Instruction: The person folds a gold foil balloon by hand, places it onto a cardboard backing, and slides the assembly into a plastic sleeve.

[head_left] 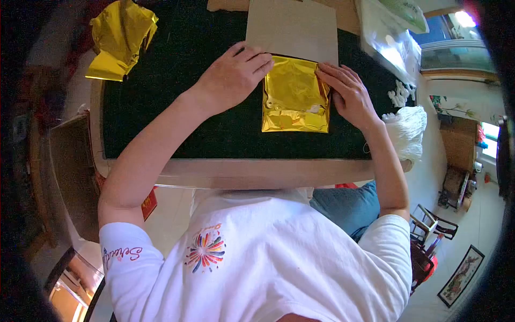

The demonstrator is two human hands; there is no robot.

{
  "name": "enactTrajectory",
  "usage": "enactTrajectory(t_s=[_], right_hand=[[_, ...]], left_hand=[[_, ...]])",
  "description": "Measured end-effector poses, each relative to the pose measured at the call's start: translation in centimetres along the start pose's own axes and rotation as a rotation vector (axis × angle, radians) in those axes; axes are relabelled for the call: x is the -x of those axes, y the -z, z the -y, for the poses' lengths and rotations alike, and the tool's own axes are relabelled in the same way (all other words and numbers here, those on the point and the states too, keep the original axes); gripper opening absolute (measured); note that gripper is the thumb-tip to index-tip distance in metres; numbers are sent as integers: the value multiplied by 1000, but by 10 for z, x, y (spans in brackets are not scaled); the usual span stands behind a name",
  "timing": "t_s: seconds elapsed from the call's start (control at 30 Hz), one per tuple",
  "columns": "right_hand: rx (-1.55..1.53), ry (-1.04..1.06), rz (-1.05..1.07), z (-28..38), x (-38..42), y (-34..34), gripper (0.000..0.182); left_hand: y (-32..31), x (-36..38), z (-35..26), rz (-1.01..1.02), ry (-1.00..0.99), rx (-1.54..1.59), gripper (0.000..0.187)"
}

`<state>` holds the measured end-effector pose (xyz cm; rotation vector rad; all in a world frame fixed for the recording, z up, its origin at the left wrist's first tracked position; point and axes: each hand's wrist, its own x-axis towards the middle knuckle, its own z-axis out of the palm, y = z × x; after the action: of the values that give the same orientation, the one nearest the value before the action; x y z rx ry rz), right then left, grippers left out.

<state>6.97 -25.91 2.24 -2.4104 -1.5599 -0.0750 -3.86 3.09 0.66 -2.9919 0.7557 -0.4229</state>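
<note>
Probably light, slippery and easily creased, the gold foil (pixel 295 88) lies between the left hand (pixel 233 78) and right hand (pixel 351 92), fingers close together at its edges, pinch unclear; those edges suit gentle holding.

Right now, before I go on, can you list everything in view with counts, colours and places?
flat foil: 1, gold, between the hands
loose foil: 1, gold, far left
board: 1, grey-beige, beyond flat foil
plastic bag: at least 1, clear, far right
string bundle: 1, white, table's right edge
table: 1, dark green top, centre
red item: 1, red, below left forearm
framed picture: 1, dark frame, lower right
shirt: 1, white, bottom
left hand: 1, bare, foil's upper left corner
right hand: 1, bare, foil's right edge
</note>
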Motion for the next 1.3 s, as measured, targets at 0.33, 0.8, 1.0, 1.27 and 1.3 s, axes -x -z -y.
enactTrajectory(t_s=[0.33, 0.8, 1.0, 1.27, 1.3], right_hand=[[1, -1, -9, 0, 0, 0, 59], [-20, 8, -15, 0, 0, -1, 60], [-10, 4, -10, 0, 0, -1, 61], [-5, -1, -17, 1, -1, -1, 61], [-14, -2, -19, 1, 0, -2, 61]], left_hand=[[11, 0, 1, -165, -217, 39, 26], [-4, 8, 3, -245, -281, 68, 28], [-2, 13, 4, -221, -283, 120, 30], [2, 13, 4, -271, -401, 145, 30], [1, 12, 3, -273, -400, 144, 30]])
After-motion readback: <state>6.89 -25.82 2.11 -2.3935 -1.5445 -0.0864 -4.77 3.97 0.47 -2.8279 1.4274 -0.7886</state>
